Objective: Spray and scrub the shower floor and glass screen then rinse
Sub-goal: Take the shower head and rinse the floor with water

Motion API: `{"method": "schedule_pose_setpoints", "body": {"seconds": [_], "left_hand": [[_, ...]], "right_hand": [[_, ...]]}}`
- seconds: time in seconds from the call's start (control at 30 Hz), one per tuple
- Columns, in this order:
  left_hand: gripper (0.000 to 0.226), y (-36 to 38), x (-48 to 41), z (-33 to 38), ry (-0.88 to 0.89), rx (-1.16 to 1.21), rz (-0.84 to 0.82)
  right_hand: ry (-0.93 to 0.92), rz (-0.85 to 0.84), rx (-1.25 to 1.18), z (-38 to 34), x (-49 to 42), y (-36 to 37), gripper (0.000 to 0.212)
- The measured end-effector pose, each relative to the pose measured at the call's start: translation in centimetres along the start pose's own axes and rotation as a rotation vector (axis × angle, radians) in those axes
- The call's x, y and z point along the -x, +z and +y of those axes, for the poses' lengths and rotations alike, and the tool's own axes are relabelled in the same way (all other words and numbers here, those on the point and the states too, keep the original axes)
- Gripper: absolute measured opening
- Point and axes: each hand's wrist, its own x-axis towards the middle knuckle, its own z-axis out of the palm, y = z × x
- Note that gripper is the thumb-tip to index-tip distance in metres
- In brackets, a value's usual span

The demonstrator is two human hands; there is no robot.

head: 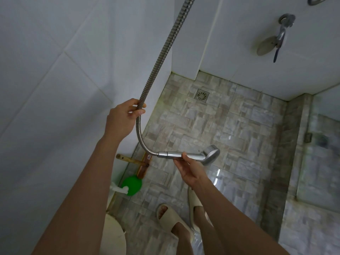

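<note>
Chrome handheld shower head (211, 155) sits pinched by its handle in the right hand (189, 170) over the stone-patterned floor tiles (248, 129); left hand (123, 116) lightly closes around the ribbed metal hose (158, 57). Probably light, slippery, hose springy.

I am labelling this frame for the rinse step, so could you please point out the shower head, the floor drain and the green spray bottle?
shower head (211, 155): head view, on its round face.
floor drain (201, 94): head view, centre of the grate.
green spray bottle (132, 185): head view, on its green body.
</note>
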Motion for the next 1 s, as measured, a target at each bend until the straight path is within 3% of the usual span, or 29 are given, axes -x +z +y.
{"method": "schedule_pose_setpoints", "body": {"seconds": [0.2, 0.37, 0.5, 1.0], "left_hand": [[0.012, 0.0, -0.4, -0.1, -0.009, -0.001, 0.018], [0.010, -0.1, -0.5, 0.2, -0.024, -0.021, 0.026], [0.011, 0.0, -0.5, 0.5, -0.036, -0.036, 0.036], [0.007, 0.5, -1.0, 0.5, -0.043, -0.013, 0.032]], "right_hand": [[-0.064, -0.032, 0.071, -1.2, -1.1, 1.0, 0.029], [-0.126, -0.054, 0.146, -2.3, -1.2, 2.4, 0.030], [-0.186, -0.086, 0.210, -3.3, -1.3, 3.4, 0.017], [-0.403, -0.134, 0.388, -6.7, -1.1, 6.0, 0.022]]}}
